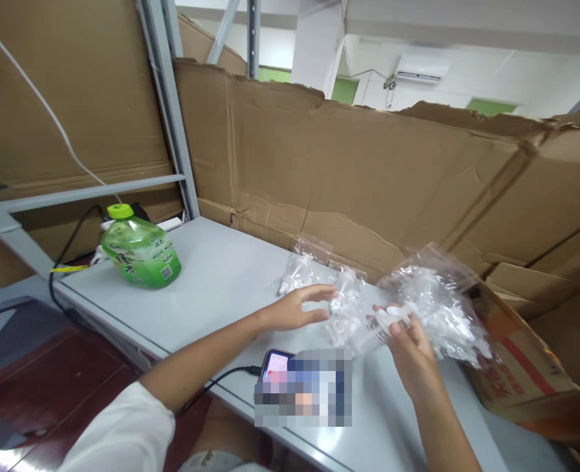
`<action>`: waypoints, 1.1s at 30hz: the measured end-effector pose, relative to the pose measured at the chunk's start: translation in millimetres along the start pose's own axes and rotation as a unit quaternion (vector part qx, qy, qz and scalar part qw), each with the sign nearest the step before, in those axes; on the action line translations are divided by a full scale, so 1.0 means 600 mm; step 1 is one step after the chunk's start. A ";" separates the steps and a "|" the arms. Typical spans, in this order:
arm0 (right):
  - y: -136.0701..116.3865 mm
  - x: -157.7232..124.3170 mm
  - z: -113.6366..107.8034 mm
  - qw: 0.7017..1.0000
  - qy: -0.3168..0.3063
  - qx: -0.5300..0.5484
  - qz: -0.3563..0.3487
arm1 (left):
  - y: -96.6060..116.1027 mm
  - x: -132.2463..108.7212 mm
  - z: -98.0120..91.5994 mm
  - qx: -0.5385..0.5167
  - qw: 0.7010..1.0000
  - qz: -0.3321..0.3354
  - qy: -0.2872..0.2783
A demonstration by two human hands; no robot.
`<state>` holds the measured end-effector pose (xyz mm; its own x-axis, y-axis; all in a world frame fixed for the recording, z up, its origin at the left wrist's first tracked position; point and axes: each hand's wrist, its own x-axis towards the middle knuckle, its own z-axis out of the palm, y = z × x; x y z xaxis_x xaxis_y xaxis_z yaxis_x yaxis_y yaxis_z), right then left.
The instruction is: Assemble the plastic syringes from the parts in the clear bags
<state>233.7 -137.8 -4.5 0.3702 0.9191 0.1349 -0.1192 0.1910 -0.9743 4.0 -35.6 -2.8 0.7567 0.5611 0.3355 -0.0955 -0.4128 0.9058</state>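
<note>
My right hand [412,347] is closed on a clear plastic bag [372,332] with dark printing and white plastic pieces at its top. Just left of it, my left hand [292,309] hovers over the table with thumb and fingers apart, holding nothing. Its fingertips are close to a small clear bag of white plastic parts [346,288]; whether they touch it I cannot tell. Farther back lies another small bag of white parts [300,272]. Beyond my right hand sits a larger clear bag [450,318] full of white plastic pieces.
A phone [276,367] with a plugged-in cable lies at the front edge of the grey table [221,295]. A green jug [142,252] stands at the back left. Cardboard sheets [319,157] wall off the back, and an open cardboard box [516,367] stands at the right.
</note>
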 end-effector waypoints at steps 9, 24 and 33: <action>0.008 -0.021 0.035 0.996 -0.080 0.028 0.016 | 0.050 0.034 0.050 -0.125 0.990 -0.024 -0.053; -0.014 -0.029 0.028 0.991 -0.111 0.011 -0.074 | 0.093 0.062 0.088 0.388 0.897 0.173 0.120; -0.013 -0.033 0.036 0.993 -0.038 0.098 0.051 | 0.088 0.055 0.120 0.446 0.850 0.280 0.034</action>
<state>207.5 -150.4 4.4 0.2768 0.9592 0.0576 -0.3326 0.1519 -0.9308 70.7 -90.3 37.4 0.7127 0.1252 0.6902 0.1222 -0.9911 0.0535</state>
